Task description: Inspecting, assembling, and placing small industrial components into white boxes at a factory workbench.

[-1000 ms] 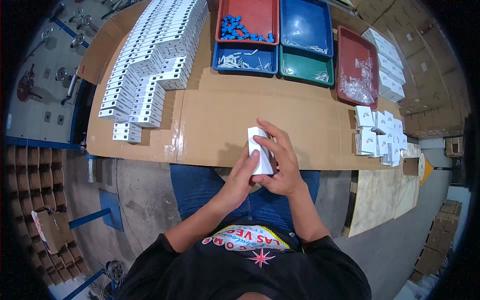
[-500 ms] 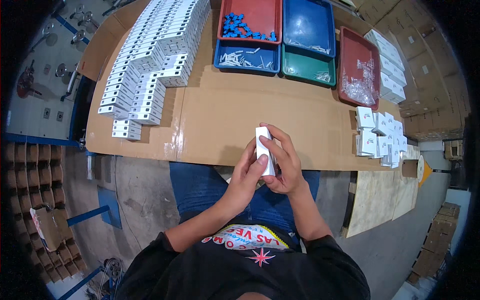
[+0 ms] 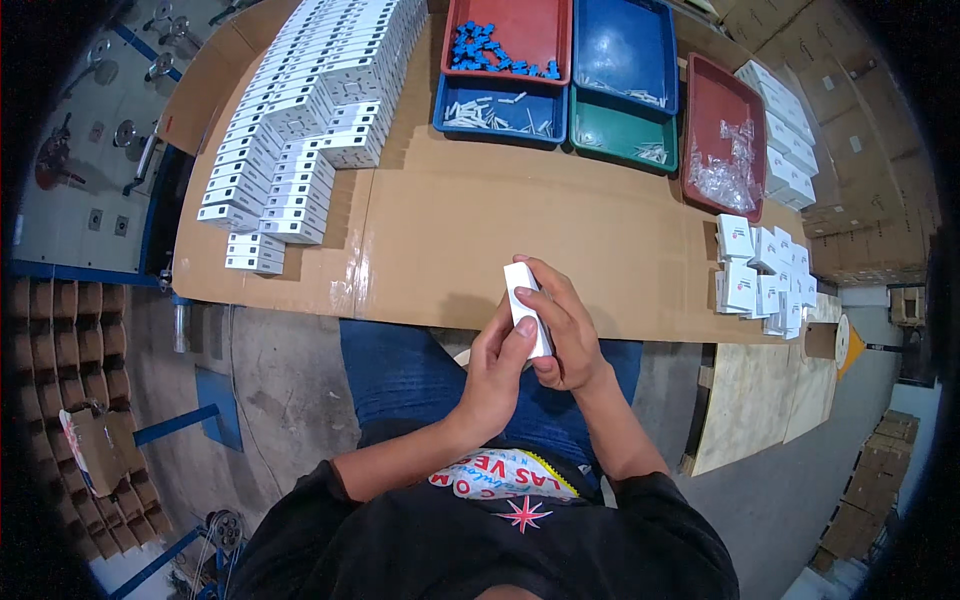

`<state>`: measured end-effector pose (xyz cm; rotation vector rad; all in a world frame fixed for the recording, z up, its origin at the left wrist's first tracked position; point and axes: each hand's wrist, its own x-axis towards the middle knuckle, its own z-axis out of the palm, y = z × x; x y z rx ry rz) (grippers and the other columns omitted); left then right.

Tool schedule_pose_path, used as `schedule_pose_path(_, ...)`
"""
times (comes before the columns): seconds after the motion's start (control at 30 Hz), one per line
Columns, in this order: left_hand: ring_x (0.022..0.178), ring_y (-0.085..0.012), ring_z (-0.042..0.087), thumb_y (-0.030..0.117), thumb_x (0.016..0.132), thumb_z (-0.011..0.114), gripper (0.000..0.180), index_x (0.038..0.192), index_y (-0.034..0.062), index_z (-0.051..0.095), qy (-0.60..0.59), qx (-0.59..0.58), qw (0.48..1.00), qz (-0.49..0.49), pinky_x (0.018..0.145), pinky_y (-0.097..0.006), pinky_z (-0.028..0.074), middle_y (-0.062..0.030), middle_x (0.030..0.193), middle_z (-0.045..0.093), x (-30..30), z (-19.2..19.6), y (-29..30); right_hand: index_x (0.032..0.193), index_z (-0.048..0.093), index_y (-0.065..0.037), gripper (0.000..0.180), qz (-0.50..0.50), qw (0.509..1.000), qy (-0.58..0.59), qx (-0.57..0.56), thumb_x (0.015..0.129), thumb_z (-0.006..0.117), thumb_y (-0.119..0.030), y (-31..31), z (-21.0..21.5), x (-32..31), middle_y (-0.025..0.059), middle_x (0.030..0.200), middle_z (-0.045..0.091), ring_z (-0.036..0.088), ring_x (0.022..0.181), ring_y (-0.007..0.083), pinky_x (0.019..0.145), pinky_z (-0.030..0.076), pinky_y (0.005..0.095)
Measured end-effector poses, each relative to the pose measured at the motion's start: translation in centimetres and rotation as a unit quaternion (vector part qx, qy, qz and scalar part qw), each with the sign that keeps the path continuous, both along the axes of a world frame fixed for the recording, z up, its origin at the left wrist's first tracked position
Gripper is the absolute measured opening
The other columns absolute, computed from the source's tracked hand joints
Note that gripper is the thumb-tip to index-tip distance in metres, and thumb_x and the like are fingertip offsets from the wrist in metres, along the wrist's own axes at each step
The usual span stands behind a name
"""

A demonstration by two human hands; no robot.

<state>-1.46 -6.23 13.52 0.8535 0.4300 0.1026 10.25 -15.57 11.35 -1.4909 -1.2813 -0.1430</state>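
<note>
Both hands hold one small white box (image 3: 519,290) over the front edge of the cardboard-covered table (image 3: 450,230). The box stands on its narrow side, tilted a little to the left at its far end. My left hand (image 3: 500,360) grips its left and near part, with the thumb pressed on the upper face. On the other side, my right hand (image 3: 566,335) has its fingers wrapped round the box, with fingertips over the upper face. Its right face and underside are hidden by the fingers.
Stacked white boxes (image 3: 330,100) fill the far left. Trays hold blue parts (image 3: 485,50), white pegs (image 3: 490,115) and clear plastic bags (image 3: 722,180). Small white boxes (image 3: 738,287) are piled at the right edge, near larger white boxes (image 3: 783,150). Wooden boards (image 3: 755,400) stand below right.
The box in my hands has tilted, its far end shifting slightly left and nearer to me. Both hands still grip it and have moved only a little.
</note>
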Motion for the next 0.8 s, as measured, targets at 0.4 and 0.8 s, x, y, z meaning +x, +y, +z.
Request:
schedule_pose_path(0.4,0.132,-0.0189,0.048,0.022,0.102,0.059,0.067,0.160,0.0068,0.028,-0.089,0.103,0.991,0.010,0.108,-0.035,0.042,-0.0104,0.145,0.047,1.0,0.0,1.0,0.151,0.045,0.001,0.088,-0.003,0.991,0.133,0.015,0.099,0.047,-0.070,-0.2,0.9,-0.2,0.0320,0.156,0.041,0.049,0.140,0.0447,0.111,0.043,0.0517)
schedule_pose_path(0.8,0.148,-0.0324,0.039,0.014,0.075,0.087,0.107,0.159,-0.0005,0.023,-0.176,0.309,0.935,0.008,0.124,-0.046,0.030,-0.0189,0.157,0.035,1.1,-0.8,3.6,0.154,0.045,0.001,0.069,0.031,0.959,0.268,-0.083,0.102,0.060,-0.041,-0.8,4.1,-1.7,0.0275,0.160,0.039,0.040,0.149,0.0394,0.120,0.034,0.0448)
